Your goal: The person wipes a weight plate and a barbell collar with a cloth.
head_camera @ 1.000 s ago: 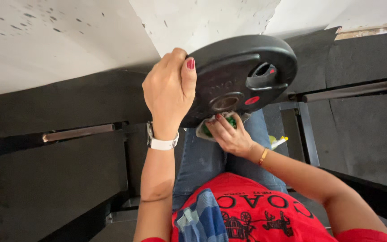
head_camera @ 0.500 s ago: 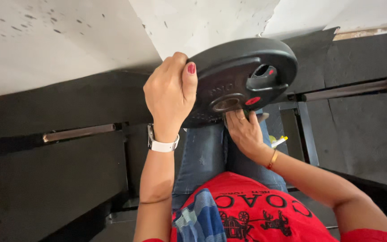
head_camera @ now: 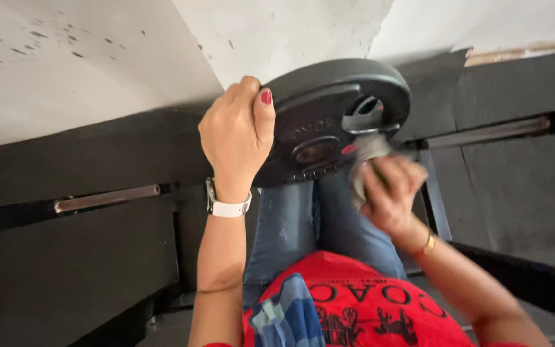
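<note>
Head view: blurred cloth (head_camera: 369, 149) against weight plate (head_camera: 329, 122)

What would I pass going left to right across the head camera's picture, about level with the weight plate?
Metal bar on the left → left hand gripping the rim → black weight plate → right hand holding a grey cloth against the plate → metal bar on the right.

Left hand (head_camera: 236, 138): red nail polish, white watch strap (head_camera: 228, 207) at wrist. Right hand (head_camera: 390, 193), blurred: gold bangle (head_camera: 426, 244). Red printed shirt (head_camera: 361, 308) bottom centre, blue plaid cloth (head_camera: 287, 315) on it; blue jeans (head_camera: 290, 225).
</note>
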